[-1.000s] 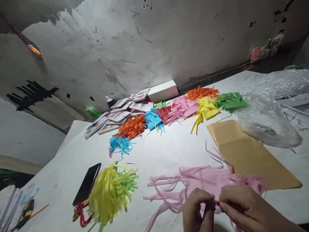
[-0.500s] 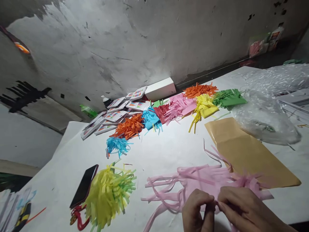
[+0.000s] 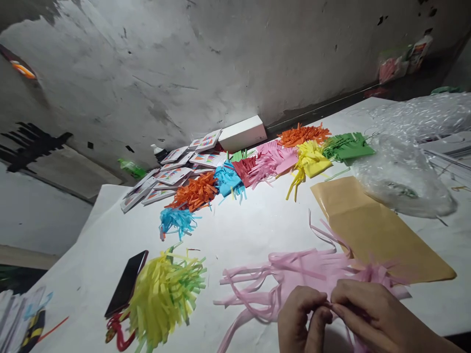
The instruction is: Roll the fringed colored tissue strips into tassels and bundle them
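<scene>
A pink fringed tissue-paper sheet (image 3: 312, 272) is spread near the white worktop's (image 3: 239, 228) front edge. A small pinkish strip (image 3: 328, 304) is pinched between left hand (image 3: 302, 316) and right hand (image 3: 368, 309); the left's thumb has been shifted slightly, so twisting seems under way.

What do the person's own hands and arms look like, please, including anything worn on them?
Both the left hand and the right hand are bare, without gloves, and I see no rings. The visible stretch of right forearm shows no sleeve, watch or bracelet. The left forearm is out of view.
</scene>
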A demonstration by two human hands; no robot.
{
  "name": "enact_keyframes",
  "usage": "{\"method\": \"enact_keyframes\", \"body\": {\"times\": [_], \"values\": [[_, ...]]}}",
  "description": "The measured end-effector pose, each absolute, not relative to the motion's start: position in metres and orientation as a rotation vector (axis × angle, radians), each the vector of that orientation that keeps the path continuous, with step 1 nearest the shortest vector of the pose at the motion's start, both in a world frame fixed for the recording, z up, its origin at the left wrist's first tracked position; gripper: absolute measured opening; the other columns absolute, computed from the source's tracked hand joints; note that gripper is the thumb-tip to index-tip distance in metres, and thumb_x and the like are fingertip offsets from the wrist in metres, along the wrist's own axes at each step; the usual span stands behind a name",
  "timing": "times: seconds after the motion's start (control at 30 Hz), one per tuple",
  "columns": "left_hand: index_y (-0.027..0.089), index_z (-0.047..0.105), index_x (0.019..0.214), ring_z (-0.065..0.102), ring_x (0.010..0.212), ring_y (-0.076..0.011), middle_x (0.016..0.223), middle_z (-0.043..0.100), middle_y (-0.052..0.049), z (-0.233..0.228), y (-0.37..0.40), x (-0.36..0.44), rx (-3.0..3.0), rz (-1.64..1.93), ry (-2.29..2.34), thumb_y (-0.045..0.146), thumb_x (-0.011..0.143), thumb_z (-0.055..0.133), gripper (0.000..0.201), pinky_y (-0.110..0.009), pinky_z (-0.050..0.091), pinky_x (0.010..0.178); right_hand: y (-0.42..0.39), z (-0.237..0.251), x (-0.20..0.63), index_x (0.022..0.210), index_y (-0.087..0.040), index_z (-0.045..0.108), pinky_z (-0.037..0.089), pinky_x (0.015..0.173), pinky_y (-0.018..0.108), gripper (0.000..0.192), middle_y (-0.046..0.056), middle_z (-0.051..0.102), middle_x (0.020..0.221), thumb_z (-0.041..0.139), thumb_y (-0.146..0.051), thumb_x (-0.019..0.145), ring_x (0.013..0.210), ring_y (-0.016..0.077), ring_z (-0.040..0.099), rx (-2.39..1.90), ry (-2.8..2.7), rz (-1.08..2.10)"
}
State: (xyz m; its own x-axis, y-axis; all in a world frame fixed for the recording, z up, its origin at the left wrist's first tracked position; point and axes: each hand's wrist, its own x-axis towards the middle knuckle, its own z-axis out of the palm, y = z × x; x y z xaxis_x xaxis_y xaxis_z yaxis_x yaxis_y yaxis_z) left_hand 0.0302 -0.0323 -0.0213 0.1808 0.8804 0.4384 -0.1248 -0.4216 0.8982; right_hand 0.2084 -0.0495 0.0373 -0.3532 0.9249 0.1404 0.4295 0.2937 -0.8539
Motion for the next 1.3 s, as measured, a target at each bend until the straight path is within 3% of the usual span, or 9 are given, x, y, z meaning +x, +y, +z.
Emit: {"method": "enact_keyframes", "body": {"times": [0.13,0.4,0.53,0.77,0.9,1.07,1.3], "values": [[0.026,0.072,0.105,0.065,0.063,-0.0124,0.08,0.07,-0.003,-0.019,-0.028,0.024,1.632,1.322,0.783,0.031,0.098,0.063,0.012,-0.021,0.052,0.062,-0.051,0.034,0.207,0.085,-0.024,0.054,0.042,0.061,0.023,0.026,-0.003,0.062,0.075,0.039,-0.016,0.104,0.067,0.012,0.061,-1.199,-2.018,0.622],[0.022,0.074,0.089,0.058,0.058,-0.0101,0.075,0.067,-0.002,-0.01,-0.031,0.019,1.483,1.115,0.925,0.041,0.097,0.064,0.023,-0.02,0.047,0.058,-0.049,0.028,0.208,0.087,-0.023,0.059,0.045,0.067,0.023,0.028,-0.002,0.065,0.079,0.04,-0.025,0.108,0.073,0.012,0.064,-1.216,-1.954,0.882],[0.021,0.073,0.091,0.058,0.06,-0.01,0.078,0.064,-0.001,-0.009,-0.031,0.021,1.35,1.106,0.907,0.043,0.095,0.067,0.023,-0.02,0.047,0.059,-0.046,0.034,0.214,0.102,-0.027,0.064,0.049,0.073,0.021,0.016,-0.002,0.07,0.092,0.05,-0.033,0.106,0.083,0.0122,0.068,-1.219,-1.919,1.081],[0.023,0.074,0.093,0.057,0.058,-0.0075,0.084,0.063,-0.001,-0.01,-0.031,0.028,1.291,1.126,0.856,0.044,0.094,0.068,0.023,-0.018,0.048,0.055,-0.051,0.033,0.207,0.083,-0.023,0.056,0.045,0.059,0.022,0.022,-0.003,0.064,0.072,0.046,-0.012,0.099,0.064,0.0123,0.064,-1.186,-2.002,0.512],[0.021,0.074,0.09,0.057,0.053,-0.0058,0.082,0.063,0.0,-0.011,-0.034,0.028,1.203,1.098,0.878,0.045,0.092,0.072,0.023,-0.016,0.045,0.051,-0.053,0.026,0.205,0.086,-0.024,0.057,0.048,0.062,0.021,0.023,-0.003,0.065,0.075,0.043,-0.014,0.102,0.067,0.0113,0.066,-1.219,-1.969,0.603],[0.021,0.074,0.091,0.058,0.055,-0.0069,0.081,0.064,-0.001,-0.012,-0.036,0.03,1.267,1.137,0.911,0.045,0.094,0.069,0.024,-0.017,0.047,0.054,-0.056,0.024,0.211,0.104,-0.026,0.061,0.052,0.076,0.019,0.015,-0.002,0.071,0.091,0.049,-0.018,0.103,0.084,0.0115,0.071,-1.24,-1.965,0.763],[0.021,0.074,0.095,0.06,0.054,-0.0086,0.081,0.067,-0.003,-0.018,-0.039,0.033,1.381,1.151,0.968,0.048,0.094,0.067,0.028,-0.018,0.049,0.051,-0.061,0.023,0.21,0.088,-0.023,0.06,0.05,0.069,0.024,0.026,-0.001,0.069,0.079,0.042,-0.009,0.1,0.072,0.0136,0.068,-1.242,-2.028,0.534]]}}
